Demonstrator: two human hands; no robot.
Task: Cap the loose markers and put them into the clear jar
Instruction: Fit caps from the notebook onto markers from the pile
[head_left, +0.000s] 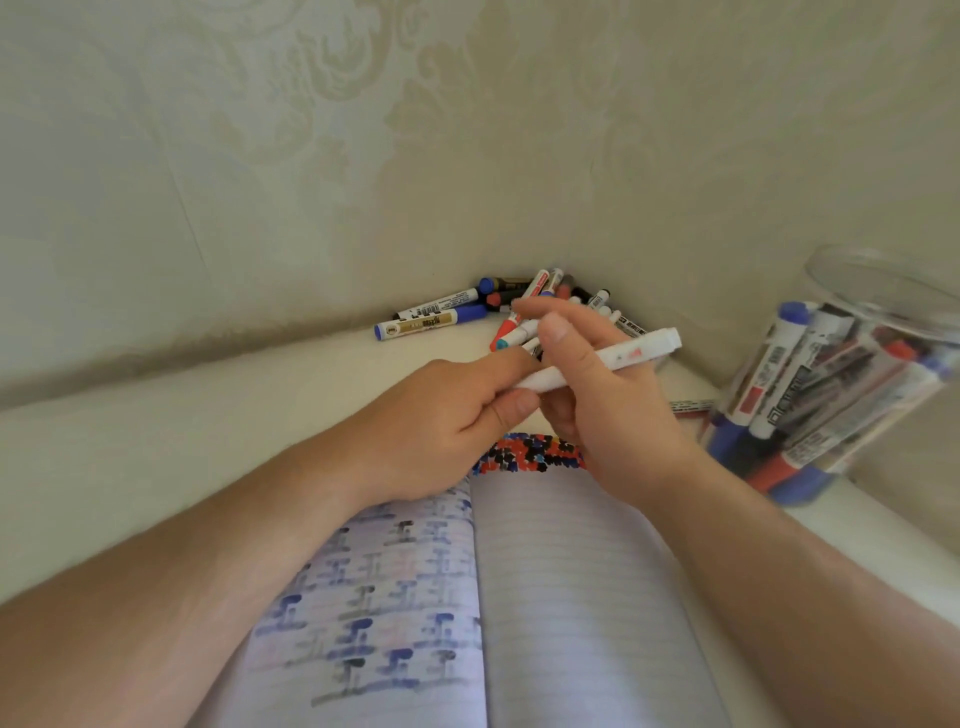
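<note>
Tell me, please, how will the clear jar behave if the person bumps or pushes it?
The jar looks tall and holds many markers that lean to one side, so a bump near its rim may tip it. Its wall looks clear and smooth, so it may slip in a hand. If it is glass, which I cannot tell, a fall could break it.

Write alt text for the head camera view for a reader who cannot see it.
Both hands hold a white marker over an open notebook: the left hand pinches its near end, the right hand grips its barrel. Loose markers lie piled in the corner; a clear jar of markers stands at right.
</note>
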